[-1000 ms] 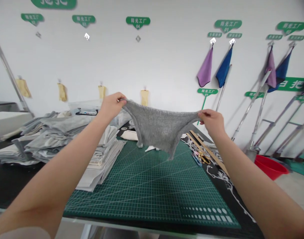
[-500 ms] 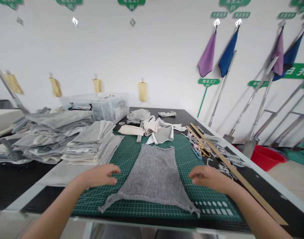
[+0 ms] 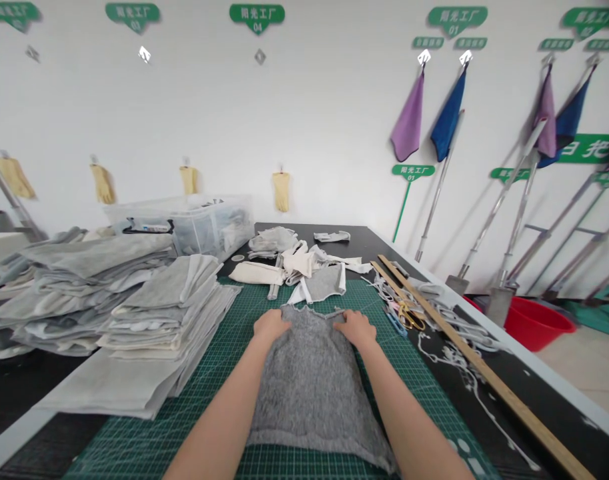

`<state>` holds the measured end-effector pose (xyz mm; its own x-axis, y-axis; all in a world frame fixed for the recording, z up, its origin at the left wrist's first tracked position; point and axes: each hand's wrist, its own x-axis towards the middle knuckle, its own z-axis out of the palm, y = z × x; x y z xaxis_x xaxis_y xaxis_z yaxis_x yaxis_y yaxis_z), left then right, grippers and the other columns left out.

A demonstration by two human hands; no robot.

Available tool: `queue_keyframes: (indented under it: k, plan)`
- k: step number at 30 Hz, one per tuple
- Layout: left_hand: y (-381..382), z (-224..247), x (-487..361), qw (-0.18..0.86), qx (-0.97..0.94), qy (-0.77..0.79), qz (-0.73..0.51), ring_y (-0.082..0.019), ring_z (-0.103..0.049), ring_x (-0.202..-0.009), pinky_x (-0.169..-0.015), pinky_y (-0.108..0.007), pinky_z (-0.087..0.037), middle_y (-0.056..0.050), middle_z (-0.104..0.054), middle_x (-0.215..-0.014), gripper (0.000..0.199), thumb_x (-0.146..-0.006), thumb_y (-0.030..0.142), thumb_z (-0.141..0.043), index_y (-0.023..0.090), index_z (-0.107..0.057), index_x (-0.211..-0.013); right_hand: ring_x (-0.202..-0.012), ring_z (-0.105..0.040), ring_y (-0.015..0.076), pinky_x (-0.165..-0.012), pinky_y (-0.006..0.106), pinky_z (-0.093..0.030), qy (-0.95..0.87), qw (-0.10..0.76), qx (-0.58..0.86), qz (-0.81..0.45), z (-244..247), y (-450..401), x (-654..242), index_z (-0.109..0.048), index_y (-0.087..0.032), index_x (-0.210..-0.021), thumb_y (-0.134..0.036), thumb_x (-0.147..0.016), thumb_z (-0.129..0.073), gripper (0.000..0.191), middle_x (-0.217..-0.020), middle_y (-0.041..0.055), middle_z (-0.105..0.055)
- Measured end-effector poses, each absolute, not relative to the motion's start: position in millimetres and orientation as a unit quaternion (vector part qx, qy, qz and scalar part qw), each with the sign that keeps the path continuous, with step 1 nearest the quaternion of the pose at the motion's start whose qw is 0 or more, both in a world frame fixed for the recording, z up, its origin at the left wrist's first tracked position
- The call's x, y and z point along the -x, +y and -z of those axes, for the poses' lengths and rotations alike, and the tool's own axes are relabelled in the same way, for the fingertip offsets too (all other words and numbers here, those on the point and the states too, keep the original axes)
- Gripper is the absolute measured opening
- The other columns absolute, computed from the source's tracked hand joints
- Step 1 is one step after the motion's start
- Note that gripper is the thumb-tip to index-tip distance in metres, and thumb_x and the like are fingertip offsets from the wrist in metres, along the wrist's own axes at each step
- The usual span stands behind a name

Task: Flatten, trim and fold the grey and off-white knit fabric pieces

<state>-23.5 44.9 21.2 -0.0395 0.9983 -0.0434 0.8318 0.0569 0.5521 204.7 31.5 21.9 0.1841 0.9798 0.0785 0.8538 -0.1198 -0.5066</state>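
A grey knitted cloth piece point(image 3: 312, 380) lies spread on the green cutting mat point(image 3: 224, 373), its far edge narrow and curled, its near edge wider. My left hand point(image 3: 272, 325) is at the cloth's far left corner, fingers closed on the edge. At the far right corner, my right hand point(image 3: 358, 328) pinches the fabric between thumb and fingers. The fingertips of both hands are partly hidden. Just beyond the cloth lie a grey and white scrap point(image 3: 325, 283) and a rolled cream cloth point(image 3: 257, 273).
Stacked grey cloths point(image 3: 154, 320) stand left of the mat, with a clear plastic bin point(image 3: 199, 223) behind. On the right lie a long wooden strip point(image 3: 484, 370), gold-handled scissors point(image 3: 412, 316), a blue-handled tool point(image 3: 395, 321) and loose yarn point(image 3: 449, 360). A red bucket point(image 3: 539, 325) stands beyond the table.
Both hands have moved forward and inward, from beside the cloth to its far corners, and closed on it. The view has shifted slightly.
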Motion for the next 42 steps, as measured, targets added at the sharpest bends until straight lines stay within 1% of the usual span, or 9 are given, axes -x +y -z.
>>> queue_keyframes:
  k: [4,8,11,14,17,24,32,38,42]
  plan:
    - [47.3,-7.8,18.9,0.400,-0.582,0.608,-0.363,-0.021,-0.051,-0.069,-0.059,-0.030,-0.038,-0.005,-0.052,-0.061,0.019,-0.052,0.031,-0.051,0.013,-0.045,-0.058,-0.084,-0.042,0.0234,-0.077,0.041,-0.027,-0.624,0.337,0.667,-0.228,2.1,34.7,-201.3,-0.048,-0.015,-0.069,-0.027,-0.055,-0.053,0.019,-0.078,0.0052,-0.049]
    - [50.6,-6.6,26.8,0.523,-0.508,0.534,-0.427,-0.015,-0.053,-0.065,-0.059,-0.027,-0.041,-0.003,-0.055,-0.070,0.028,-0.057,0.025,-0.047,0.014,-0.046,-0.083,-0.063,-0.044,0.0115,-0.062,0.023,-0.035,-0.551,0.472,0.587,-0.360,11.9,45.9,-206.1,-0.034,-0.015,-0.065,-0.025,-0.053,-0.051,0.023,-0.063,-0.0020,-0.043]
    - [53.7,-1.8,42.7,0.642,-0.397,0.439,-0.487,-0.016,-0.054,-0.065,-0.062,-0.029,-0.042,-0.004,-0.057,-0.073,0.040,-0.052,0.016,-0.052,0.015,-0.046,-0.091,-0.059,-0.045,0.0107,-0.056,0.022,-0.037,-0.453,0.542,0.558,-0.436,13.5,49.6,-213.8,-0.035,-0.016,-0.072,-0.028,-0.051,-0.053,0.031,-0.065,-0.0017,-0.045]
    - [55.7,2.8,56.7,0.692,-0.305,0.429,-0.495,-0.017,-0.054,-0.059,-0.058,-0.029,-0.043,-0.004,-0.057,-0.064,0.030,-0.050,0.012,-0.055,0.012,-0.050,-0.080,-0.061,-0.048,0.0124,-0.056,0.023,-0.039,-0.385,0.574,0.527,-0.494,10.5,48.8,-220.3,-0.042,-0.015,-0.083,-0.028,-0.045,-0.060,0.044,-0.072,0.0008,-0.050]
    - [55.4,2.5,62.5,0.703,-0.271,0.433,-0.496,-0.017,-0.053,-0.056,-0.055,-0.029,-0.043,-0.003,-0.055,-0.057,0.020,-0.051,0.011,-0.053,0.011,-0.050,-0.071,-0.065,-0.051,0.0146,-0.059,0.024,-0.040,-0.350,0.586,0.494,-0.539,5.0,46.7,-224.6,-0.047,-0.013,-0.085,-0.024,-0.041,-0.065,0.049,-0.075,0.0028,-0.054]
    - [54.1,-4.2,75.7,0.681,-0.244,0.409,-0.557,-0.015,-0.054,-0.059,-0.058,-0.027,-0.042,-0.002,-0.057,-0.062,0.021,-0.051,0.012,-0.058,0.012,-0.052,-0.072,-0.056,-0.050,0.0161,-0.054,0.027,-0.040,-0.276,0.594,0.460,-0.599,1.8,48.7,-240.8,-0.051,-0.012,-0.075,-0.020,-0.036,-0.067,0.043,-0.062,0.0026,-0.055]
    - [66.6,6.4,92.4,0.534,-0.287,0.492,-0.625,-0.011,-0.050,-0.054,-0.053,-0.021,-0.037,0.002,-0.053,-0.054,0.027,-0.040,0.005,-0.060,0.012,-0.053,-0.065,-0.046,-0.045,0.0109,-0.046,0.022,-0.034,-0.251,0.632,0.456,-0.575,3.8,52.0,-249.5,-0.047,-0.013,-0.061,-0.021,-0.038,-0.069,0.033,-0.048,-0.0022,-0.049]
    - [65.9,3.2,103.5,0.585,-0.258,0.462,-0.615,-0.013,-0.050,-0.054,-0.051,-0.025,-0.039,-0.001,-0.053,-0.059,0.022,-0.048,0.013,-0.054,0.013,-0.053,-0.071,-0.051,-0.049,0.0153,-0.049,0.026,-0.037,-0.246,0.623,0.444,-0.595,-2.7,50.5,-257.6,-0.051,-0.011,-0.063,-0.020,-0.045,-0.061,0.023,-0.054,0.0017,-0.053]
    - [67.4,3.7,109.3,0.546,-0.276,0.477,-0.631,-0.011,-0.047,-0.050,-0.047,-0.022,-0.036,0.000,-0.050,-0.054,0.018,-0.044,0.009,-0.053,0.012,-0.050,-0.062,-0.049,-0.047,0.0130,-0.047,0.024,-0.035,-0.242,0.636,0.462,-0.569,-4.6,51.0,-259.6,-0.050,-0.011,-0.062,-0.017,-0.045,-0.053,0.018,-0.053,0.0008,-0.051]
